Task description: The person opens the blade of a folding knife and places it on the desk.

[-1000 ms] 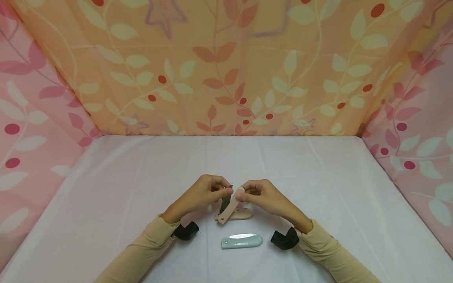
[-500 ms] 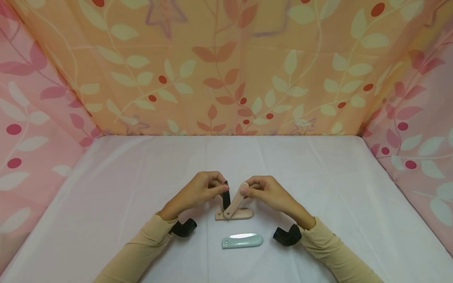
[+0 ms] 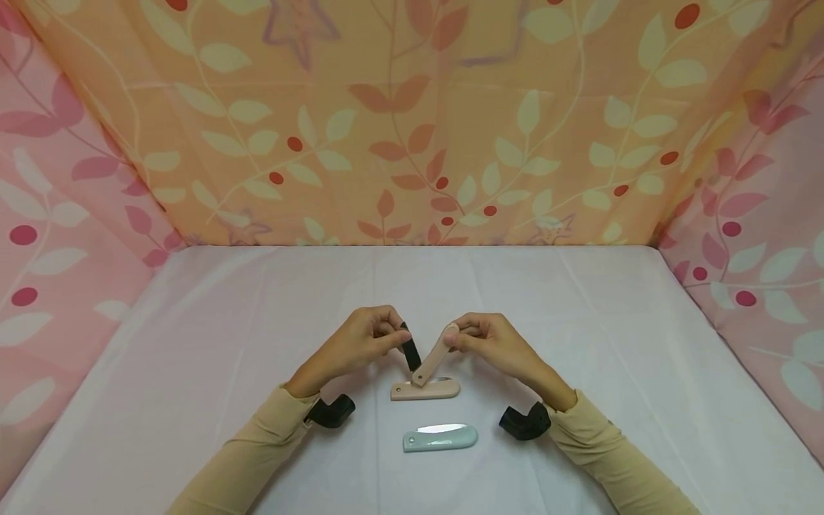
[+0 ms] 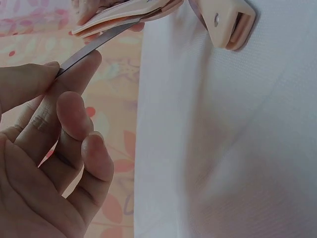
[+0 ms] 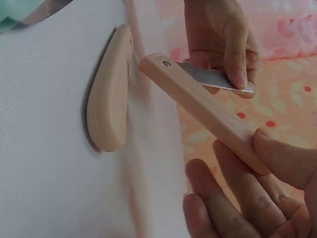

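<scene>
A folding knife with a beige handle [image 3: 435, 355] is held above the table by both hands, its blade [image 3: 410, 350] partly swung out so the two form a V. My left hand [image 3: 368, 345] pinches the blade near its tip between thumb and forefinger. The handle's far end is pinched by my right hand [image 3: 494, 345]; in the right wrist view the pivot end of the handle [image 5: 198, 106] points toward the left hand. Just below, a second beige folding knife [image 3: 426, 390] lies folded on the table. Nearer the front lies a folded mint-green folding knife [image 3: 440, 438].
A white cloth [image 3: 257, 300] covers the table. Patterned curtains [image 3: 412, 129] stand at the back and both sides. Black camera mounts, one on the left wrist [image 3: 331, 412] and one on the right wrist [image 3: 525, 421], hang close over the cloth.
Both hands have risen slightly and moved apart with the knife. Its pivot end has moved up and to the right, uncovering more of the beige knife beneath. The green knife stays put.
</scene>
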`<act>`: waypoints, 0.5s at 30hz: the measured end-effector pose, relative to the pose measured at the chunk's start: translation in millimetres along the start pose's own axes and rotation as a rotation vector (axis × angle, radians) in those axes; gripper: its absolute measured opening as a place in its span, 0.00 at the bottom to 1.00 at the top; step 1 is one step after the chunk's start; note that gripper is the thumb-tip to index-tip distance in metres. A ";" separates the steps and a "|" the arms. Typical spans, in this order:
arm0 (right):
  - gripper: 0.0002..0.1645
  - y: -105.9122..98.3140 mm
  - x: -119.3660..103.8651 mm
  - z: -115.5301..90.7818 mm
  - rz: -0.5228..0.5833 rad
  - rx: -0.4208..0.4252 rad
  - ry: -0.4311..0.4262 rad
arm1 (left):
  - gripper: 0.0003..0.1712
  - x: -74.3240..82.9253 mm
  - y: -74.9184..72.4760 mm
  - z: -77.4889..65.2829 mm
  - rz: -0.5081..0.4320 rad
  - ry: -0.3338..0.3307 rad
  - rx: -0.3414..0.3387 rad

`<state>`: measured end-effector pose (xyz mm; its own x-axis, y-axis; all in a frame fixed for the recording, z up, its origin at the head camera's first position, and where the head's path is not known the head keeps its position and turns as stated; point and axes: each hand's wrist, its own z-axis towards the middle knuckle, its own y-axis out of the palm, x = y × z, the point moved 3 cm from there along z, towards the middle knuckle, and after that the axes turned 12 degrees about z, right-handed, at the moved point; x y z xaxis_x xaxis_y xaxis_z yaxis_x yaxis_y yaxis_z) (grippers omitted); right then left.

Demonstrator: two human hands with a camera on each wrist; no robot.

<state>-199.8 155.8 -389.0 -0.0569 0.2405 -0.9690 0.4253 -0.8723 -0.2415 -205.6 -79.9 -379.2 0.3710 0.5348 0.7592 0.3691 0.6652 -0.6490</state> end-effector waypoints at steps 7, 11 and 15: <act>0.15 -3.0 1.5 1.9 0.043 0.035 -0.027 | 0.07 -3.5 -3.8 0.4 -0.025 0.006 0.009; 0.16 -4.4 1.5 2.4 0.053 0.046 -0.026 | 0.06 -4.1 -4.3 0.4 -0.028 0.010 0.012; 0.17 -7.6 1.7 2.9 0.052 0.060 -0.019 | 0.05 -4.1 -5.7 0.2 -0.032 0.013 0.030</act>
<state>-205.7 161.6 -388.9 -0.0537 0.1867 -0.9809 0.3728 -0.9076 -0.1932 -209.4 -85.8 -378.6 0.3707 0.5061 0.7787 0.3550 0.6975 -0.6224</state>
